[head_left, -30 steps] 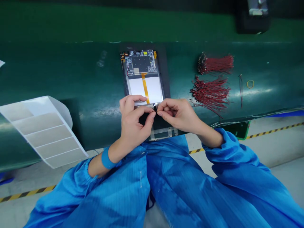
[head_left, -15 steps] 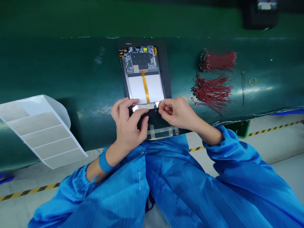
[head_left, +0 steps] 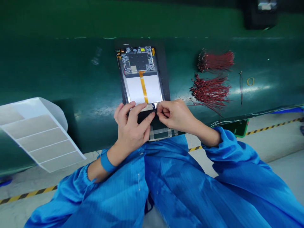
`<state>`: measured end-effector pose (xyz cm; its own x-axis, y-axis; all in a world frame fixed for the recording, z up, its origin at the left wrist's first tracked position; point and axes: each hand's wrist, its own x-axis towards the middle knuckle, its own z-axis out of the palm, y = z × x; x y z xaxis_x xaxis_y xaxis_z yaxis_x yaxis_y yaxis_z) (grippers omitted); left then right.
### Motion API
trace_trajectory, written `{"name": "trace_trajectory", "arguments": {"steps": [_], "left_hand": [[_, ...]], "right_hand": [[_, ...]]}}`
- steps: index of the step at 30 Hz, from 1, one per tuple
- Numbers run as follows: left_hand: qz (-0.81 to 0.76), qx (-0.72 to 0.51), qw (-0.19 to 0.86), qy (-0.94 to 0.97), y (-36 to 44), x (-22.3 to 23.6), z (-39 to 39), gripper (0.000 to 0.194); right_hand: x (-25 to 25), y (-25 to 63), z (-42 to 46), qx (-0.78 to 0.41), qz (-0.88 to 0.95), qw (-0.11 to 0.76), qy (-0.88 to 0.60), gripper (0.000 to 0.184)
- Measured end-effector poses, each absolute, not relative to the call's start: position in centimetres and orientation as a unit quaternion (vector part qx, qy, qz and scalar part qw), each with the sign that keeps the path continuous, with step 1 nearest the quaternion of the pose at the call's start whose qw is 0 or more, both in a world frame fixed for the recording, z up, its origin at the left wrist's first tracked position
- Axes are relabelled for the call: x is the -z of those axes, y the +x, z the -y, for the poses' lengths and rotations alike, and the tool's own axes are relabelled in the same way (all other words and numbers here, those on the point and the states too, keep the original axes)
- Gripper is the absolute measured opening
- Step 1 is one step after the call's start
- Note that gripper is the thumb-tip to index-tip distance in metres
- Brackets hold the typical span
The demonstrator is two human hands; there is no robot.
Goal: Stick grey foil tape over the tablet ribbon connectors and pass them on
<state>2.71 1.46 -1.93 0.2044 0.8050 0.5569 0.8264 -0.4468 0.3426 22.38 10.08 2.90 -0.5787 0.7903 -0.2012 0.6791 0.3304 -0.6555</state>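
An opened tablet (head_left: 152, 88) lies on a dark mat (head_left: 165, 72), its circuit board (head_left: 138, 60) at the far end. A strip of amber tape (head_left: 143, 86) runs down its silvery-white middle. My left hand (head_left: 133, 126) rests over the near left corner, fingers spread, one fingertip by a small dark part (head_left: 154, 107) at the near edge. My right hand (head_left: 176, 114) is pinched at the near right corner beside that part. Whatever sits between its fingertips is too small or hidden to name.
Two bundles of dark red wires (head_left: 211, 90) lie to the right. Beyond them are a single wire (head_left: 241, 88) and a yellow rubber band (head_left: 250, 81). A sheet of grey labels (head_left: 42, 134) overhangs the bench edge at left. A black object (head_left: 260, 17) stands at back right.
My left hand has shifted its fingers right and reached a fingertip toward the small dark part at the near edge. My right hand stays pinched there. The view has moved slightly.
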Motion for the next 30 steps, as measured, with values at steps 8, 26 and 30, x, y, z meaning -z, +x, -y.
{"name": "trace_trajectory", "arguments": {"steps": [8,26,30], "left_hand": [[0.522,0.326,0.078,-0.784,3.5,1.7,-1.5,0.035],[0.551,0.152,0.035,-0.82,5.0,-0.1,-1.4,0.03],[0.555,0.186,0.013,-0.81,3.1,-0.2,0.9,0.048]], "right_hand": [[-2.8,22.2,-9.8,-0.337,0.817,0.059,-0.464,0.007],[-2.7,24.5,-9.8,-0.158,0.896,0.043,-0.412,0.014],[-1.2,25.7,-10.2,-0.153,0.901,0.046,-0.403,0.017]]}}
